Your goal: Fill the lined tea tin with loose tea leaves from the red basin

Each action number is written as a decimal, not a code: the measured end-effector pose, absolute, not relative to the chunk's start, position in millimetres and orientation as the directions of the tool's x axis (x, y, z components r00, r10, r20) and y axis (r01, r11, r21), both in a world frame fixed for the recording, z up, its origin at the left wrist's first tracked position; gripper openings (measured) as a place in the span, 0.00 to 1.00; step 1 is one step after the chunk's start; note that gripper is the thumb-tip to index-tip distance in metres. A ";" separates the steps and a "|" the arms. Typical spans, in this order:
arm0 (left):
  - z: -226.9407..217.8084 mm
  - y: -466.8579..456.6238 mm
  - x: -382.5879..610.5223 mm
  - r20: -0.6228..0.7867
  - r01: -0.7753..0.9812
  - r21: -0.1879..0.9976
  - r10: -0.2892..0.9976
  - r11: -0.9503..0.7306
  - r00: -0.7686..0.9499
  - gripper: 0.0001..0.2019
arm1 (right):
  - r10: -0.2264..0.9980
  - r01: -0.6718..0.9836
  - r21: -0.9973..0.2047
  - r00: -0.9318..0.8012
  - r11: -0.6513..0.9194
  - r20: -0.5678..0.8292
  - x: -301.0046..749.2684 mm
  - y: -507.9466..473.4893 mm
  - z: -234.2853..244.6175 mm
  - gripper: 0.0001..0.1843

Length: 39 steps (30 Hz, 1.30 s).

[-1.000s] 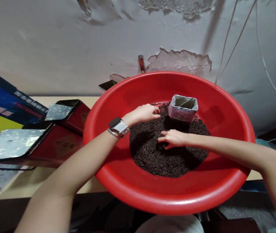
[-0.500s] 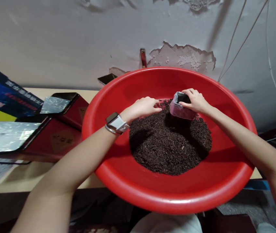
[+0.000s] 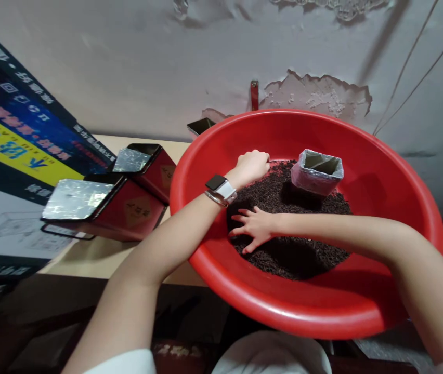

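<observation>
Loose dark tea leaves [image 3: 323, 208] lie heaped in the large red basin [image 3: 295, 317]. Above the left side of the heap, my right hand [image 3: 258, 228] is spread palm down, fingers apart and holding nothing visible. My left hand [image 3: 253, 165] is at the heap's far left edge, its fingers curled in; whatever they may hold is hidden. A watch [image 3: 218, 185] with a light strap is on that wrist. Toward the back right of the heap stands a small squared pouch [image 3: 317, 182], pinkish outside and with its mouth open, touched by neither hand.
Left of the basin, two dark red tins [image 3: 128, 213] with silvery foil at their mouths rest on the pale tabletop [image 3: 85, 259]. A printed box [image 3: 14, 156] leans behind them. Another open container [image 3: 200, 126] sits by the peeling wall [image 3: 315, 93].
My right hand has let go of the pouch and moved left and nearer over the tea leaves, its fingers spreading. My left hand's fingers have curled in more. The view has shifted left.
</observation>
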<state>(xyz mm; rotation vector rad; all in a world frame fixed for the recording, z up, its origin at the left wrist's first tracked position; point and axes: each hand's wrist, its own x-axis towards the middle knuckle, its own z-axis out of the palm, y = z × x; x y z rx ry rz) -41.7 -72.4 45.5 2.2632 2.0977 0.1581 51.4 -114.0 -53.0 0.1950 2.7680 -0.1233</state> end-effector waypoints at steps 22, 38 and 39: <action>47.9 -73.1 -35.7 0.009 0.986 0.104 0.991 -0.132 0.131 0.18 | 0.616 0.619 0.031 -0.773 0.784 -0.153 176.3 -71.3 29.8 0.22; 40.8 -72.4 -33.5 -0.020 0.984 0.068 0.986 -0.164 0.166 0.18 | 0.575 0.577 0.057 -0.816 0.814 0.050 178.1 -69.9 40.5 0.20; 40.8 -72.3 -33.5 -0.017 0.984 0.068 0.986 -0.165 0.166 0.19 | 0.558 0.559 -0.012 -0.828 0.829 -0.053 177.8 -78.7 26.9 0.23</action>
